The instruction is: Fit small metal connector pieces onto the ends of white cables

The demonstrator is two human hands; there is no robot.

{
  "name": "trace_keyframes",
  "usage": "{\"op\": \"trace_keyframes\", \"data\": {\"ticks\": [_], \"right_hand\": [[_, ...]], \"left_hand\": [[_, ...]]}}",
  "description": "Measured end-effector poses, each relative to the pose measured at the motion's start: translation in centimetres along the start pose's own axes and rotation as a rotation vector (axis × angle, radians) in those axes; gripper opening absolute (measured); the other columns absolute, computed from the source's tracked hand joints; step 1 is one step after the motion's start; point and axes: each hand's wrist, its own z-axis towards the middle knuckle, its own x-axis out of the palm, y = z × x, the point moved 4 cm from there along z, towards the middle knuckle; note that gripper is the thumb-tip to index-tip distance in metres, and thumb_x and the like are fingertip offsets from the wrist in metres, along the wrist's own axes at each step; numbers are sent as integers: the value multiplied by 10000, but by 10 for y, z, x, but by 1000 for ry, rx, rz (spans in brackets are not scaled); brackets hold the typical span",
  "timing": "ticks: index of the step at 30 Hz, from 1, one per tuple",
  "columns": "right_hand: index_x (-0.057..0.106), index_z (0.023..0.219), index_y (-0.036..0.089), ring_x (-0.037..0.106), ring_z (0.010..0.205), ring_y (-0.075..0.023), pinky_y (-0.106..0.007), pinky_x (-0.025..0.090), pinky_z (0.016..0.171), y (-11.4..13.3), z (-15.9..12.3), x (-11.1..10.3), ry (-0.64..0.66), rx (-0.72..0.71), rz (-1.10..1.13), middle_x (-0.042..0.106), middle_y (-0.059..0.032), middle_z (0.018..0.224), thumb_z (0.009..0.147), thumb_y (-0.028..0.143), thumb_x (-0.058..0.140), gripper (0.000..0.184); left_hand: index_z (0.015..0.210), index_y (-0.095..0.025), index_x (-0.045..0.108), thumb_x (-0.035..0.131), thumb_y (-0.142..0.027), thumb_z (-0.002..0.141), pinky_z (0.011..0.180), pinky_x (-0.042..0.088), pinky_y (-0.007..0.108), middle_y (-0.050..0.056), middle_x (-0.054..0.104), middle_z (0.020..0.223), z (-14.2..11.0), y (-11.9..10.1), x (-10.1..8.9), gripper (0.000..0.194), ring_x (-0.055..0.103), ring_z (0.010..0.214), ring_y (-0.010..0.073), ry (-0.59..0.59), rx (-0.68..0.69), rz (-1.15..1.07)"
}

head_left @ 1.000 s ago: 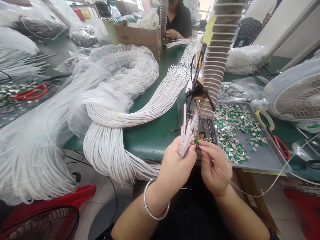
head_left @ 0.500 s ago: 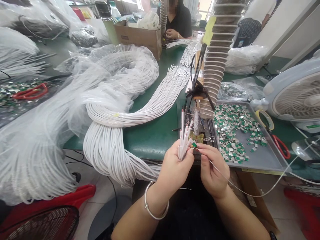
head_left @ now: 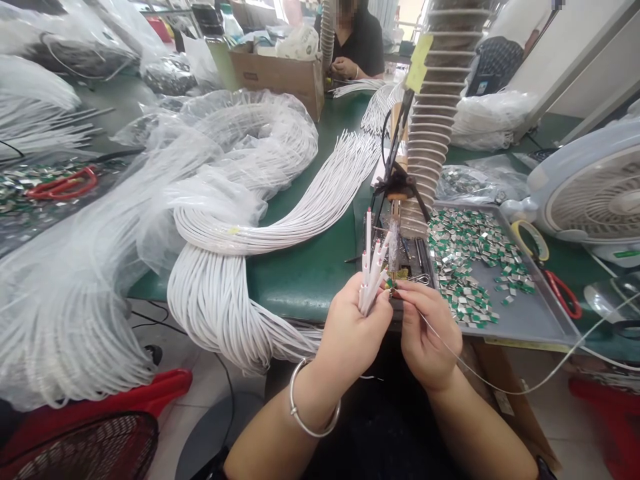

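My left hand (head_left: pixel 351 327) is shut around a small bunch of white cable ends (head_left: pixel 373 270) with red marks, their tips pointing up. My right hand (head_left: pixel 427 337) pinches a tiny green and silver tab (head_left: pixel 389 285) between finger and thumb, right beside those cable ends. A thin white wire (head_left: pixel 480 373) trails from my right hand toward the lower right. Just beyond both hands, an upright soldering iron (head_left: pixel 394 245) stands in a black clamp. Its tip is hidden behind the cable ends.
A metal tray (head_left: pixel 545 323) of green and silver tabs lies to the right, beside a fan (head_left: pixel 595 193) and red scissors (head_left: pixel 564 295). A ribbed duct (head_left: pixel 430 140) rises behind the iron. Bagged white cable bundles (head_left: pixel 225 200) cover the green table's left side. A co-worker (head_left: pixel 357 40) sits beyond.
Both hands have risen slightly since half a second ago, back near their position of a second ago. The cable bunch and tab remain held.
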Motion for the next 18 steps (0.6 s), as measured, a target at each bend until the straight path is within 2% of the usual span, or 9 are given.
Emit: {"op": "trace_keyframes", "data": {"ticks": [10, 18], "right_hand": [[618, 1021, 191, 660, 937, -188, -366, 575, 789, 1, 0, 0, 10, 0, 24, 686, -92, 981, 852, 49, 505, 248], [605, 1037, 190, 654, 952, -188, -361, 573, 792, -2, -7, -3, 51, 36, 56, 679, -94, 985, 848, 41, 473, 274]], "left_hand": [[771, -183, 524, 492, -191, 827, 707, 413, 258, 1, 561, 784, -2, -4, 0, 65, 528, 779, 152, 6, 23, 23], [793, -177, 529, 482, -202, 838, 699, 416, 263, 2, 554, 777, -4, 6, 2, 69, 517, 757, 151, 42, -23, 23]]}}
